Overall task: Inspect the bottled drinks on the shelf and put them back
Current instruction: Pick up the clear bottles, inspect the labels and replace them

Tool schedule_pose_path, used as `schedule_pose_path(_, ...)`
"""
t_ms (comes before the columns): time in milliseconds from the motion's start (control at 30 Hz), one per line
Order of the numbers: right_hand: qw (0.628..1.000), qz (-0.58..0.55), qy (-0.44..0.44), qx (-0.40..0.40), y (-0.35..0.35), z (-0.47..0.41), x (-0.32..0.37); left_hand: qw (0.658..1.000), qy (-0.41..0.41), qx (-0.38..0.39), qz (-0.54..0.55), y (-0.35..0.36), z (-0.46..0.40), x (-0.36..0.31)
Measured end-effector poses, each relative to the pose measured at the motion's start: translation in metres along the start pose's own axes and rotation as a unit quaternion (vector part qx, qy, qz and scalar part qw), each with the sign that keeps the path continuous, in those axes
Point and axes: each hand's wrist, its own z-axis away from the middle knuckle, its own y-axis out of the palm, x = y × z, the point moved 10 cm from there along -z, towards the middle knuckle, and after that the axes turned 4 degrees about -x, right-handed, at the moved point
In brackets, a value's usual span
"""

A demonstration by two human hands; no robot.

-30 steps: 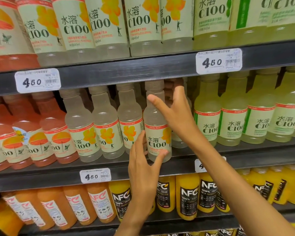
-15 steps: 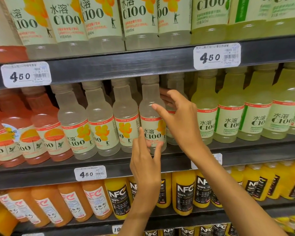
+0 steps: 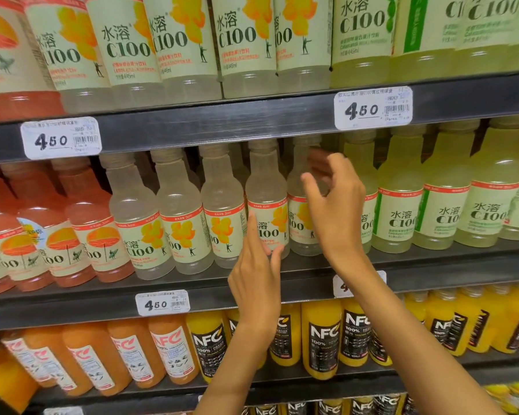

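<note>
Shelf (image 3: 222,127) (dark metal), bottles (image 3: 267,205) crowded, right hand (image 3: 336,211) perhaps blurred

Two bare forearms, left hand (image 3: 256,283) and right hand (image 3: 336,205), sleeveless, without rings, watch or gloves

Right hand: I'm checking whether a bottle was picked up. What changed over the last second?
The right hand came off the clear bottle's neck and shifted right, fingers spread and blurred before the next bottle. The left hand kept its fingertips on the clear bottle's label. All bottles stayed upright on the shelf; none was lifted.
</note>
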Motion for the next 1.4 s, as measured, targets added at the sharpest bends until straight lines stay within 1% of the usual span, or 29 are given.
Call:
schedule_pose_path(33, 1.000, 0.008, 0.004, -0.019, -0.005, -0.001, -0.001, 1.000, -0.001, 0.008, 0.003, 0.001, 0.002, 0.000)
schedule_pose_path(100, 0.999, 0.032, 0.015, -0.012, -0.001, -0.005, -0.004, 1.000, -0.003, 0.020, 0.013, 0.003, 0.006, 0.002)
schedule_pose_path(233, 0.989, 0.058, 0.098, 0.089, 0.028, -0.015, -0.026, 0.999, -0.009, 0.029, 0.031, 0.004, 0.010, 0.005)
schedule_pose_path(300, 0.983, 0.070, 0.117, 0.122, 0.038, -0.017, -0.033, 0.998, -0.007, 0.041, 0.046, 0.003, 0.012, 0.003)
schedule_pose_path(333, 0.982, 0.079, 0.114, 0.124, 0.039, -0.017, -0.032, 0.997, 0.003, 0.047, 0.053, 0.003, 0.012, 0.002)
schedule_pose_path(400, 0.987, 0.076, 0.098, 0.100, 0.035, -0.015, -0.026, 0.995, 0.042, 0.069, 0.062, 0.004, 0.014, -0.005)
schedule_pose_path(467, 0.994, 0.027, 0.083, 0.072, 0.025, -0.011, -0.021, 0.989, 0.086, 0.109, 0.055, 0.011, 0.019, -0.012)
schedule_pose_path(533, 0.995, -0.028, 0.066, 0.068, 0.014, -0.007, -0.013, 0.982, 0.098, 0.151, 0.056, 0.018, 0.025, -0.013)
schedule_pose_path(633, 0.985, -0.123, 0.073, 0.094, 0.002, -0.001, -0.004, 0.978, 0.060, 0.174, 0.100, 0.019, 0.031, -0.011)
schedule_pose_path(733, 0.960, -0.212, 0.091, 0.155, -0.004, 0.007, 0.008, 0.960, 0.016, 0.212, 0.184, 0.022, 0.042, -0.014)
schedule_pose_path(767, 0.952, -0.233, 0.090, 0.175, -0.005, 0.010, 0.013, 0.946, -0.011, 0.231, 0.229, 0.024, 0.046, -0.016)
schedule_pose_path(833, 0.935, -0.275, 0.099, 0.203, -0.008, 0.015, 0.018, 0.899, -0.091, 0.264, 0.337, 0.026, 0.054, -0.015)
schedule_pose_path(900, 0.908, -0.335, 0.136, 0.212, -0.012, 0.018, 0.019, 0.856, -0.150, 0.271, 0.414, 0.022, 0.058, -0.011)
schedule_pose_path(933, 0.894, -0.361, 0.158, 0.212, -0.013, 0.019, 0.018, 0.844, -0.160, 0.276, 0.432, 0.018, 0.058, -0.012)
schedule_pose_path(1067, 0.836, -0.434, 0.262, 0.211, -0.013, 0.026, 0.012, 0.823, -0.156, 0.305, 0.454, -0.004, 0.064, -0.028)
schedule_pose_path(1167, 0.801, -0.464, 0.299, 0.233, -0.007, 0.032, 0.013, 0.785, -0.163, 0.357, 0.479, -0.016, 0.079, -0.042)
schedule_pose_path(1200, 0.778, -0.485, 0.311, 0.251, -0.003, 0.035, 0.015, 0.764, -0.166, 0.384, 0.491, -0.019, 0.086, -0.045)
schedule_pose_path(1233, 0.746, -0.511, 0.330, 0.271, 0.001, 0.040, 0.018, 0.737, -0.179, 0.407, 0.508, -0.022, 0.093, -0.049)
schedule_pose_path(1300, 0.685, -0.553, 0.365, 0.305, 0.009, 0.050, 0.024, 0.675, -0.219, 0.441, 0.549, -0.026, 0.106, -0.051)
schedule_pose_path(1333, 0.668, -0.559, 0.376, 0.315, 0.012, 0.055, 0.026, 0.645, -0.221, 0.455, 0.573, -0.028, 0.111, -0.054)
schedule_pose_path(1367, 0.662, -0.558, 0.385, 0.319, 0.015, 0.058, 0.026, 0.614, -0.215, 0.466, 0.600, -0.030, 0.115, -0.058)
schedule_pose_path(1400, 0.666, -0.551, 0.388, 0.319, 0.017, 0.061, 0.026, 0.586, -0.213, 0.477, 0.619, -0.031, 0.119, -0.062)
